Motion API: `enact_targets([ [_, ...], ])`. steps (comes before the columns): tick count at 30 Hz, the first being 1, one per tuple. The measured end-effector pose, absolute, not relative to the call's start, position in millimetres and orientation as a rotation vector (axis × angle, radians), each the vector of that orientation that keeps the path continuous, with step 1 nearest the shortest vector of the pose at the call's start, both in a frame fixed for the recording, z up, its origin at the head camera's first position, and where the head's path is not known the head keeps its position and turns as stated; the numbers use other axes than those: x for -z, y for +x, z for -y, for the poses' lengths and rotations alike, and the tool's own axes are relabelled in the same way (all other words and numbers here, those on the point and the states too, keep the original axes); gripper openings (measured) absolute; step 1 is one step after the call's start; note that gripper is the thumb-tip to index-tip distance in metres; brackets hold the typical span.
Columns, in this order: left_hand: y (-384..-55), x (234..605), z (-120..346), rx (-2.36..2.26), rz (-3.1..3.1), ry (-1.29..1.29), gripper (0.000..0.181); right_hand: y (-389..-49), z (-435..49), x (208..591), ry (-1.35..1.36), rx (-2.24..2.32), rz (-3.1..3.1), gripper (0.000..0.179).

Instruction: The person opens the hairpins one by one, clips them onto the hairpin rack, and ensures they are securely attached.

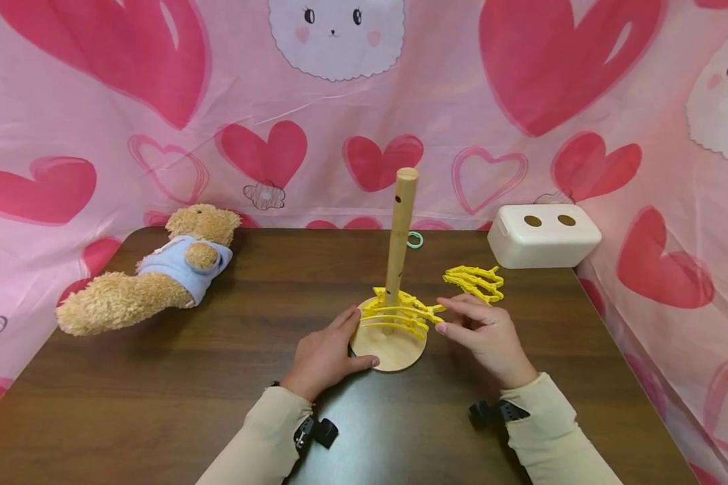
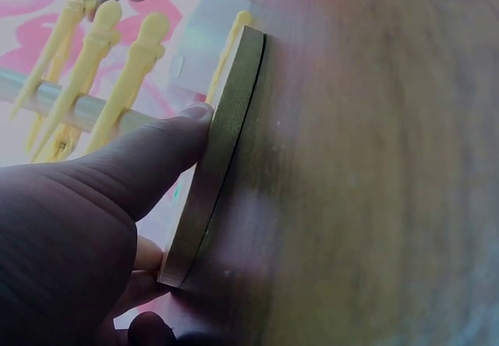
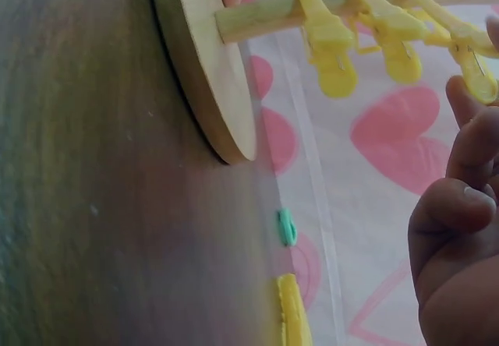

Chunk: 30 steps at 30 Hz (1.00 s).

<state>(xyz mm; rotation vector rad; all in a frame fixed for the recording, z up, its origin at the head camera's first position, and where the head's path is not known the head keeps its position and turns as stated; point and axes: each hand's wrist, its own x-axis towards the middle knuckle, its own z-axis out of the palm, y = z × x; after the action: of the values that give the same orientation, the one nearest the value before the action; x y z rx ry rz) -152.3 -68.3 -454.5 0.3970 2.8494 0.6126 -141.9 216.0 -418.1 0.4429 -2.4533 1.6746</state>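
A round wooden base with an upright wooden pole stands on the table. Several yellow plastic pieces with clip-like ends sit stacked around the pole's lower part, above the base. My left hand grips the base's rim on the left, its thumb at the near edge and its fingers farther back. On the right, my right hand pinches the end of the uppermost yellow clip piece between its fingertips, with the lower pieces' ends apart from it.
More yellow clip pieces lie right of the stand, beyond my right hand. A small green ring lies behind the pole. At the back right stands a white box with two round holes. A teddy bear lies at the left.
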Motion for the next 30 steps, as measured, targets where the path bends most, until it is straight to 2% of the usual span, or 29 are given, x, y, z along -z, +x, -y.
enact_targets([
  [30, -152.4, 452.5, 67.4, -0.588, -2.845, 0.399, 0.102, -139.8, -198.4, 423.0, 0.427, -1.696, 2.501, 0.039],
])
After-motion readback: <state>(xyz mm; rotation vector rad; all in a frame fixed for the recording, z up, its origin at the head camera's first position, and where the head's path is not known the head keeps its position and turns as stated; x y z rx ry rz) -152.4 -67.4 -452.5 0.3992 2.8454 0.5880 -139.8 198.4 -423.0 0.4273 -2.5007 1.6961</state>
